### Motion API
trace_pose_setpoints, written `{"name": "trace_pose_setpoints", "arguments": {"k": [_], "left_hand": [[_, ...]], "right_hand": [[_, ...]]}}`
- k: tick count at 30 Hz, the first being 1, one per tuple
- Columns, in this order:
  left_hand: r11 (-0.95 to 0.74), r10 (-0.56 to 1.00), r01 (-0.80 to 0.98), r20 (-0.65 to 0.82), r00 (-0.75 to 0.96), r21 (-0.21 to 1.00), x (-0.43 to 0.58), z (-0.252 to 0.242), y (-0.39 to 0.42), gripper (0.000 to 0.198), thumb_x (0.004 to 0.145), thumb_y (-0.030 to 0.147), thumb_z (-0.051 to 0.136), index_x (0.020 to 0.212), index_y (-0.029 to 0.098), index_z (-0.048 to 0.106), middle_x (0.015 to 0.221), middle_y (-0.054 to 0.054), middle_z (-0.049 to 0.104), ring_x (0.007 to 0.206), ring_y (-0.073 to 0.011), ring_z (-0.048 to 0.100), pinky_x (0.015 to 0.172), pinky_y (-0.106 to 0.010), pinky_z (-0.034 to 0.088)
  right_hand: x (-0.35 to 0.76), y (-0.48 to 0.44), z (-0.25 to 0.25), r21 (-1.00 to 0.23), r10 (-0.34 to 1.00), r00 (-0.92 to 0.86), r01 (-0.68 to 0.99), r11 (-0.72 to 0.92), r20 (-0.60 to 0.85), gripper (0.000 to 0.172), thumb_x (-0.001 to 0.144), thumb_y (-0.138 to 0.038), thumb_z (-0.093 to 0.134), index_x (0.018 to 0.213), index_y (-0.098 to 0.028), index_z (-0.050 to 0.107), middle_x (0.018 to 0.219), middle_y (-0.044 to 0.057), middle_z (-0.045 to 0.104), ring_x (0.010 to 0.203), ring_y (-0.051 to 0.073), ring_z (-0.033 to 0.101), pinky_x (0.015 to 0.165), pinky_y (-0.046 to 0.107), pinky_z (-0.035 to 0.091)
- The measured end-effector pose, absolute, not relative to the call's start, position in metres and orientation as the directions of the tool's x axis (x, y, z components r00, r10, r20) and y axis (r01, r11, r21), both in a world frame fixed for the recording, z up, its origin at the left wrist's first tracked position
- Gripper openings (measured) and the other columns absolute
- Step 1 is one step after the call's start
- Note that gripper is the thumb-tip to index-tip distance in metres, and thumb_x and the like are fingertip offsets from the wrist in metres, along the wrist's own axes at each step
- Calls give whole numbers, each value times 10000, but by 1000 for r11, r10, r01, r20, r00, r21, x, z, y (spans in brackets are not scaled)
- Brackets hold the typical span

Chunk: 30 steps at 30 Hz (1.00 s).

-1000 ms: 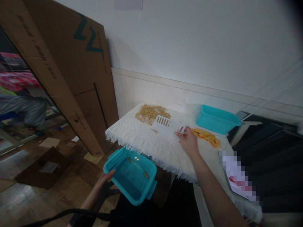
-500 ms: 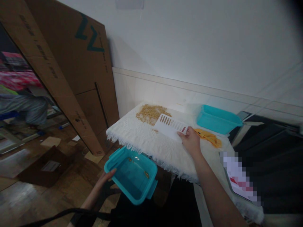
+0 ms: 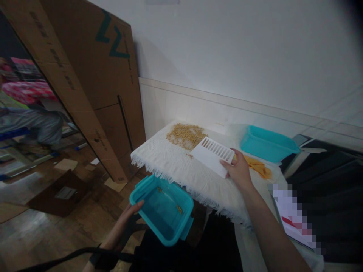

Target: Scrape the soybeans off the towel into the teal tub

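My left hand [image 3: 131, 216] grips the near left rim of a teal plastic container [image 3: 163, 223], held tilted just below the table's front edge. A few soybeans lie in its corners. My right hand [image 3: 239, 169] is closed on the right end of a white slotted plastic piece [image 3: 211, 156], with slots along its far side. Its left end is over the cloth beside a spread pile of soybeans [image 3: 185, 135]. Some beans lie loose near that end. Whether the piece touches the cloth, I cannot tell.
A white fringed cloth [image 3: 159, 155] covers the table. At the back right stands another teal container [image 3: 266, 145], with a yellow cloth [image 3: 259, 168] in front. A tall cardboard box [image 3: 113, 83] leans at left. Flattened cardboard [image 3: 56, 194] lies on the floor. A person's legs [image 3: 42, 124] show far left.
The white slotted piece in my right hand has tipped, showing more of its face. The view has shifted slightly, moving everything a little rightward. My left hand keeps its hold on the container.
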State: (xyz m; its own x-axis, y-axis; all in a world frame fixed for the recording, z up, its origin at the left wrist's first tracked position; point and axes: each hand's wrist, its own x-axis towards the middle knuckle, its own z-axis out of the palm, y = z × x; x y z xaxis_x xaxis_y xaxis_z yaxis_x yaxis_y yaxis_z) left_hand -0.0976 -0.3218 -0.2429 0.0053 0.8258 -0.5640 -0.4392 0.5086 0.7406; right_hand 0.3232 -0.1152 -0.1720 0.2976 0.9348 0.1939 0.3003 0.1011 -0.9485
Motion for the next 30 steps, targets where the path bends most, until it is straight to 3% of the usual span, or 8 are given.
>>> {"name": "trace_pose_setpoints", "arguments": {"k": [2, 6, 11, 17, 24, 30], "left_hand": [[510, 823, -417, -568, -19, 753, -92, -237, -323, 1081, 816, 709, 912, 1712, 289, 477, 1612, -180, 737, 1535, -497, 624, 1034, -538, 664], [501, 829, -417, -559, -21, 758, -86, -233, -322, 1089, 779, 725, 925, 1677, 276, 502, 1641, -190, 705, 1529, -497, 619, 1023, -540, 662], [499, 826, -442, -563, -15, 745, -87, -236, -320, 1101, 761, 723, 939, 1662, 283, 483, 1697, -191, 649, 1542, -496, 609, 1036, -563, 666], [475, 837, -439, -546, -41, 762, -89, -235, -320, 1032, 773, 704, 936, 1635, 299, 537, 1376, -130, 833, 1476, -511, 649, 946, -554, 689], [453, 860, -441, -510, -13, 775, -87, -225, -320, 1022, 850, 698, 888, 1698, 313, 468, 1704, -175, 653, 1557, -500, 590, 1079, -603, 647], [457, 865, -445, -502, 18, 770, -87, -227, -317, 1013, 880, 700, 871, 1709, 283, 464, 1706, -201, 648, 1590, -501, 572, 1130, -650, 619]], "right_hand": [[326, -118, -174, -969, 943, 311, 242, 45, 122, 921, 611, -384, 901, 1459, -216, 587, 842, 47, 810, 515, 264, 683, 320, 291, 419], [325, -123, -178, -983, 942, 334, 174, -51, 10, 763, 620, -321, 921, 1307, -258, 595, 776, -14, 770, 482, 222, 648, 300, 251, 379], [317, -124, -172, -977, 951, 305, 184, -104, -44, 731, 598, -274, 971, 1194, -278, 547, 775, -43, 755, 512, 197, 666, 324, 228, 430], [311, -122, -164, -946, 950, 305, 282, -159, -69, 648, 632, -229, 980, 1101, -276, 536, 745, -35, 734, 518, 187, 653, 350, 248, 466], [317, -125, -162, -929, 967, 246, 339, -148, -64, 612, 668, -285, 960, 1121, -263, 549, 748, -25, 752, 502, 173, 629, 364, 231, 399], [319, -132, -161, -935, 979, 175, 319, -154, -101, 643, 656, -322, 980, 1136, -253, 557, 796, 6, 796, 565, 196, 687, 405, 242, 451]]}}
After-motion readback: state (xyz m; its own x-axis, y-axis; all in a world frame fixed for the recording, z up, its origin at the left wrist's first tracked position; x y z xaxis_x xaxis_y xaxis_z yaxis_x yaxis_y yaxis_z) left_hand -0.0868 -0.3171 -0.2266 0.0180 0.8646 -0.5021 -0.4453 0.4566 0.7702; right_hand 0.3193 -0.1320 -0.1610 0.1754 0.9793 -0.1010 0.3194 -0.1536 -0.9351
